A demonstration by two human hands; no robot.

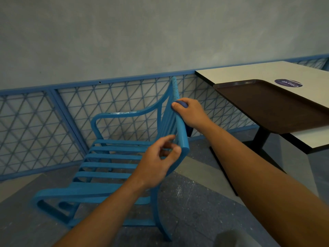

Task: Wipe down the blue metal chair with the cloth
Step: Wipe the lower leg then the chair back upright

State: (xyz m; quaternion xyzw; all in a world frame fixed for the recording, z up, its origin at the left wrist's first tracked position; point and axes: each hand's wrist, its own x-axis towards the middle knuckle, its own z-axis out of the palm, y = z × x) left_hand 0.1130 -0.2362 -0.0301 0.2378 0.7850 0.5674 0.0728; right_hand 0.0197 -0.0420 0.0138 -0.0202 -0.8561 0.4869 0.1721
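At frame centre the right hand (191, 113) grips the cloth (183, 104) against the chair (110, 155) top rail, which runs toward lower centre; left hand (158, 161) loosely curled, empty

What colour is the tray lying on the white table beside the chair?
Dark brown. The tray shows clearly in the head view, overhanging the table edge.

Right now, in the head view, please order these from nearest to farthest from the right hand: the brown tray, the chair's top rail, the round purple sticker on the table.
Measured from the right hand, which holds the cloth:
1. Chair's top rail: the hand grips it.
2. Brown tray: to the right, overhanging the table edge.
3. Purple sticker: farther right and back, on the white table.
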